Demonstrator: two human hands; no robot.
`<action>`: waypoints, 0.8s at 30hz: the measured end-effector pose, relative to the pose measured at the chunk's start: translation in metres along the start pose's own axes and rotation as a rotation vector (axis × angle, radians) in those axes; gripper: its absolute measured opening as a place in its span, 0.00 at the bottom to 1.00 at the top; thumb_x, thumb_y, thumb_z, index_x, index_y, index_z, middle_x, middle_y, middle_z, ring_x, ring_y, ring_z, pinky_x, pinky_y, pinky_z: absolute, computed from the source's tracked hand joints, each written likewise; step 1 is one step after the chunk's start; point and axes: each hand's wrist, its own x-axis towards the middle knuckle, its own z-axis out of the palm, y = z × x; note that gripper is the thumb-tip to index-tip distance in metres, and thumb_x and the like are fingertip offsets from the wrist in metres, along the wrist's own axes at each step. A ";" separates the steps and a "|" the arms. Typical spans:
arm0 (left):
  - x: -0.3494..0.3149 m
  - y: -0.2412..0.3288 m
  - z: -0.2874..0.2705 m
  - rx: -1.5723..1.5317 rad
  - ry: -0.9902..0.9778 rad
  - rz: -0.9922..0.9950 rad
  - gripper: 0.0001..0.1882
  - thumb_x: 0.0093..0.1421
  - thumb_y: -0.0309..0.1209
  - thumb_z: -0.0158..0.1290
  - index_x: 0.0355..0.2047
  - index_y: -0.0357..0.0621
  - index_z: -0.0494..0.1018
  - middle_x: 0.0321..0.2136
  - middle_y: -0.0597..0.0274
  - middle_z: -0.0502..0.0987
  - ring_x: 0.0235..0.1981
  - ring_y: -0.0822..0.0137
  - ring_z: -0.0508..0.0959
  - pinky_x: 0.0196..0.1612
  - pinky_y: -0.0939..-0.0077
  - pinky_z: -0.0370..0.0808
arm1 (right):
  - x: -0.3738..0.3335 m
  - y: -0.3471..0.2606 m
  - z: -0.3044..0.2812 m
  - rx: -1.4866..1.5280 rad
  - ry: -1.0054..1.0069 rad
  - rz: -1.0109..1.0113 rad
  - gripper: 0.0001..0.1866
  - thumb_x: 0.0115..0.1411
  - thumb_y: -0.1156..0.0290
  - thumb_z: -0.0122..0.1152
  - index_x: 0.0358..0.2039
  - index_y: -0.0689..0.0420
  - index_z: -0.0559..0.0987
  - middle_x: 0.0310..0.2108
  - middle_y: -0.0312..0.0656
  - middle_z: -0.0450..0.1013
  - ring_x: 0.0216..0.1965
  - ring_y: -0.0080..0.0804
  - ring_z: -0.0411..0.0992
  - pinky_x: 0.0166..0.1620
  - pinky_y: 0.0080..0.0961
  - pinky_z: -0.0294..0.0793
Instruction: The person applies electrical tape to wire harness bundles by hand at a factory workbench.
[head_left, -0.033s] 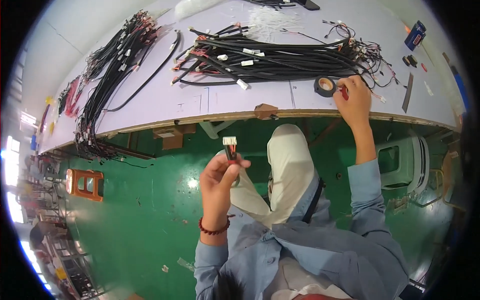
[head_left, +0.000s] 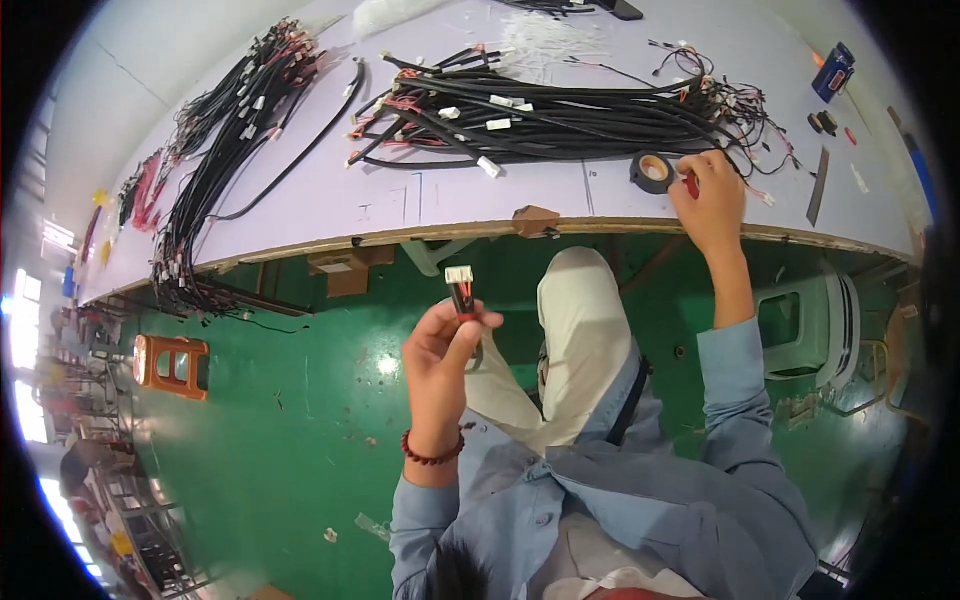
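Above my lap, my left hand (head_left: 436,352) pinches the end of a wire harness, thumb against fingers. A white multi-pin connector (head_left: 459,275) tops it, with red and black wires below and a red band at my fingertips. At the table's front right, my right hand (head_left: 712,205) has its fingers curled round a small red object (head_left: 692,185), mostly hidden by the hand. Just left of it lies a roll of black tape (head_left: 653,185). Behind both hands stretches a thick bundle of black cables (head_left: 580,125) with white connectors and tags.
Another cable bundle (head_left: 205,195) hangs over the left table edge (head_left: 330,243). White cable ties (head_left: 545,45) lie at the back. On the right are a blue can (head_left: 833,72) and a flat grey strip (head_left: 818,187). Stools stand beneath, one orange (head_left: 172,367), one pale green (head_left: 810,320).
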 end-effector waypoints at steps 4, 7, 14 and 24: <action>0.008 -0.006 0.003 -0.045 0.069 0.063 0.11 0.58 0.25 0.53 0.41 0.35 0.73 0.35 0.55 0.79 0.38 0.71 0.77 0.44 0.80 0.70 | 0.000 -0.013 0.003 -0.040 0.024 -0.007 0.08 0.47 0.73 0.58 0.30 0.56 0.75 0.32 0.40 0.69 0.33 0.42 0.69 0.38 0.36 0.67; 0.014 -0.008 0.006 -0.028 0.080 0.078 0.12 0.59 0.25 0.54 0.42 0.34 0.73 0.37 0.53 0.79 0.38 0.71 0.77 0.44 0.80 0.70 | -0.002 -0.039 -0.015 0.000 0.241 -0.118 0.07 0.48 0.75 0.58 0.30 0.57 0.75 0.32 0.43 0.70 0.34 0.45 0.68 0.39 0.36 0.67; 0.004 -0.012 0.000 0.103 0.047 0.185 0.07 0.62 0.27 0.49 0.38 0.36 0.69 0.32 0.55 0.77 0.29 0.70 0.74 0.37 0.78 0.71 | -0.045 -0.103 -0.013 0.511 -0.047 -0.319 0.06 0.45 0.76 0.61 0.27 0.54 0.77 0.31 0.38 0.72 0.33 0.39 0.71 0.38 0.34 0.68; -0.005 -0.021 -0.016 -0.078 -0.241 0.208 0.09 0.64 0.28 0.46 0.43 0.38 0.63 0.28 0.51 0.75 0.22 0.66 0.75 0.32 0.70 0.76 | -0.004 0.071 -0.061 0.514 0.143 0.325 0.07 0.59 0.76 0.55 0.36 0.61 0.79 0.31 0.34 0.75 0.28 0.17 0.68 0.33 0.16 0.68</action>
